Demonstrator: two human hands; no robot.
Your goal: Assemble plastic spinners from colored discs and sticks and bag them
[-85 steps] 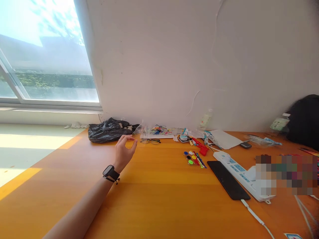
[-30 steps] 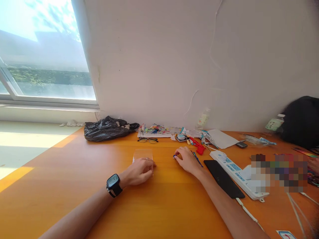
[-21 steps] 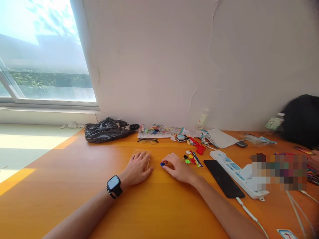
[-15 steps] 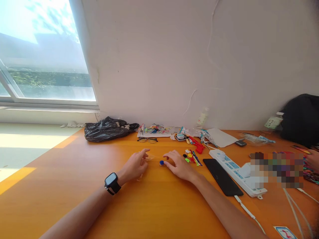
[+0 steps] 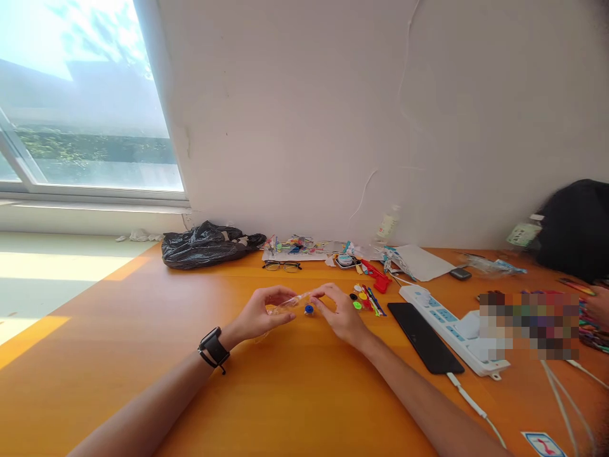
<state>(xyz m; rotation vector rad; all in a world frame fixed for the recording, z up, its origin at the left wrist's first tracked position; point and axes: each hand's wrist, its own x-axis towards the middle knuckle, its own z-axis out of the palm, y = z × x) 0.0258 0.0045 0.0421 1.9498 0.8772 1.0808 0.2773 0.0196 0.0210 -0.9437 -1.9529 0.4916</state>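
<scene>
A crinkled clear plastic wrapper (image 5: 291, 304) stretches between my two hands above the orange wooden table. My left hand (image 5: 261, 313), with a black watch at the wrist, curls its thumb and fingers round the wrapper's left part. Thumb and forefinger of my right hand (image 5: 341, 315) pinch the wrapper's right end. Just below that pinch, a small blue round piece (image 5: 309, 310) lies on the table, close to the right thumb. To the right of my right hand are small yellow, green, black and white discs (image 5: 357, 305) and several thin coloured sticks (image 5: 374, 301).
A red toy gun (image 5: 378, 279), eyeglasses (image 5: 281, 266) and a black plastic bag (image 5: 204, 247) lie farther back. On the right are a black phone (image 5: 425, 338) on a cable and a white power strip (image 5: 451, 330). Another person's hand (image 5: 597, 306) shows at the far right edge.
My left hand has turned and moved right, lifting the wrapper. My right hand's fingers have left the blue piece's side and closed on the wrapper's end. The blue piece stays put.
</scene>
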